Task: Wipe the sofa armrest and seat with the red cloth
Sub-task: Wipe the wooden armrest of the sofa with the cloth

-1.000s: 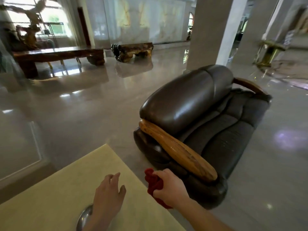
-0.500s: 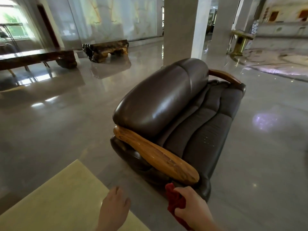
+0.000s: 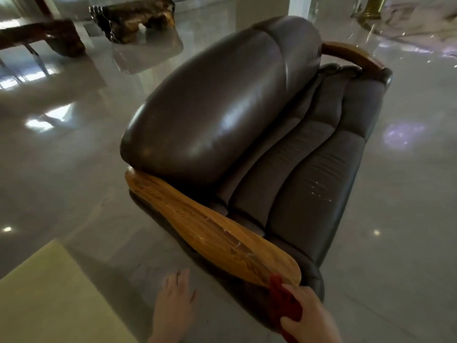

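Observation:
A dark brown leather sofa (image 3: 222, 107) fills the middle of the head view, its ribbed seat (image 3: 309, 174) on the right. A long wooden armrest (image 3: 210, 229) runs along its near side. My right hand (image 3: 309, 315) is at the bottom right, shut on the bunched red cloth (image 3: 282, 300), which touches the near tip of that armrest. My left hand (image 3: 173, 308) hovers open over the floor, left of the armrest tip, holding nothing. A second wooden armrest (image 3: 351, 54) shows at the sofa's far end.
A pale yellow table top (image 3: 49, 298) occupies the bottom left corner. Glossy stone floor (image 3: 74, 169) surrounds the sofa. A carved wooden bench (image 3: 133, 18) and a dark long table (image 3: 44, 38) stand at the far left. A brass stand (image 3: 373, 8) is at top right.
The view has come closer to the sofa and tilted down. My right hand carried the red cloth from beside the yellow table up to the near armrest tip. My left hand left the table.

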